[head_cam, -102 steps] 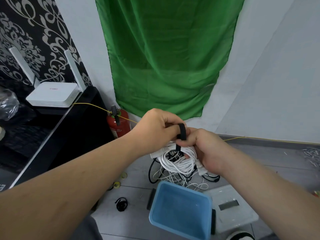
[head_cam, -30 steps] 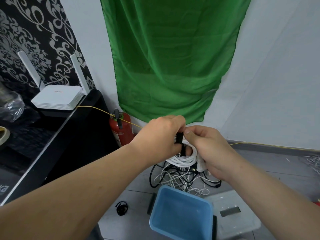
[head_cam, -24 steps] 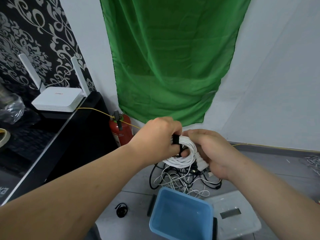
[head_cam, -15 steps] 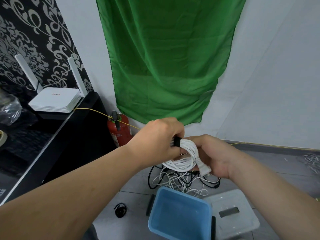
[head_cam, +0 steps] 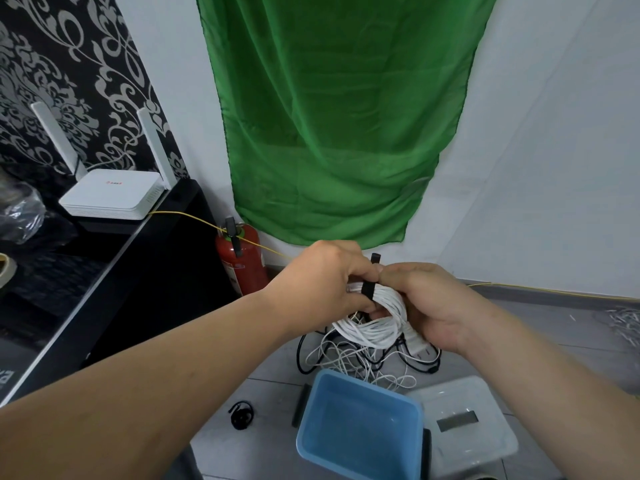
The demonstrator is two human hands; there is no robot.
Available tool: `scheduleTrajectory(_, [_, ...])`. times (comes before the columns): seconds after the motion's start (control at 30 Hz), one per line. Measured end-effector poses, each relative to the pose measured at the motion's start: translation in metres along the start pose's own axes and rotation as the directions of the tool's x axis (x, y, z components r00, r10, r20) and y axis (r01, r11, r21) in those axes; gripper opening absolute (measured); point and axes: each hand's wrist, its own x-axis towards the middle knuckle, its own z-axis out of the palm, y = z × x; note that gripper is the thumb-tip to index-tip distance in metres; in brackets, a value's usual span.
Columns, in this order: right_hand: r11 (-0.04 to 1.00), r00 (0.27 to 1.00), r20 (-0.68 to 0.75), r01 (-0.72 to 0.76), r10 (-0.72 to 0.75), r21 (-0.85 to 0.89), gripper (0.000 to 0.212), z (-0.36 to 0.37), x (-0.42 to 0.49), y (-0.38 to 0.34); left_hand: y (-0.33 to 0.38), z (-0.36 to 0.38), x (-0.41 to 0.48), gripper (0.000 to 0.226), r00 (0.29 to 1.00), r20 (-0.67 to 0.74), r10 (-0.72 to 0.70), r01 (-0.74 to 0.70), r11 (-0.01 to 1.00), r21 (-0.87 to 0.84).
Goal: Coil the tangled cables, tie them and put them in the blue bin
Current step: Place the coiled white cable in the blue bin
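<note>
A coiled white cable (head_cam: 372, 325) hangs between both hands above the floor. A black strap tie (head_cam: 367, 291) wraps round the coil's top, and its loose end (head_cam: 375, 259) sticks up between the hands. My left hand (head_cam: 323, 280) grips the coil at the tie. My right hand (head_cam: 433, 303) holds the coil's right side, its thumb and fingers at the strap's end. A white plug (head_cam: 417, 344) pokes out under the right hand. Below lies a tangle of white and black cables (head_cam: 363, 365). The blue bin (head_cam: 360, 424) stands in front of it, with nothing visible inside.
A clear plastic lid (head_cam: 464, 424) lies right of the bin. A small coiled black cable (head_cam: 240, 415) lies on the floor to the left. A red fire extinguisher (head_cam: 242, 261) stands by the wall. A black cabinet (head_cam: 104, 278) carries a white router (head_cam: 110, 194).
The strap has gone round the coil's top, and its free end now sticks up between the hands. The hands have stayed close together over the tangle.
</note>
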Motion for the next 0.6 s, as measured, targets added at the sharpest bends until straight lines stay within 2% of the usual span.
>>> scheduleTrajectory(0.1, [0.999,0.999,-0.006,0.046,-0.046,0.026,0.012,0.002,-0.002,-0.001,-0.002,-0.003,0.002,0.034,0.999,-0.005,-0.039,0.039,0.995,-0.089])
scheduleTrajectory(0.23, [0.996,0.996,0.009,0.092,-0.091,-0.024,0.017,0.001,-0.005,-0.004,-0.004,-0.009,0.002,0.040,0.997,0.040,-0.063,0.066,0.995,-0.080])
scheduleTrajectory(0.33, [0.981,0.988,0.038,0.155,-0.152,-0.118,0.014,0.001,-0.009,-0.004,0.000,-0.015,0.001,0.060,0.979,0.020,-0.205,0.206,0.974,-0.092])
scheduleTrajectory(0.43, [0.929,0.961,0.114,0.274,-0.253,-0.247,0.012,0.002,-0.012,-0.003,0.003,-0.019,0.001,0.089,0.963,0.022,-0.268,0.268,0.953,-0.138])
scheduleTrajectory(0.47, [0.909,0.951,0.140,0.305,-0.275,-0.283,0.013,0.001,-0.012,-0.002,0.002,-0.019,0.000,0.086,0.963,0.021,-0.270,0.271,0.952,-0.146])
scheduleTrajectory(0.57, [0.873,0.940,0.165,0.339,-0.299,-0.351,0.016,0.001,-0.012,-0.001,0.001,-0.018,-0.001,0.043,0.960,0.012,-0.278,0.278,0.951,-0.133])
scheduleTrajectory(0.6, [0.869,0.942,0.159,0.335,-0.297,-0.364,0.015,0.001,-0.011,0.000,0.001,-0.016,-0.003,0.035,0.959,0.006,-0.284,0.283,0.951,-0.129])
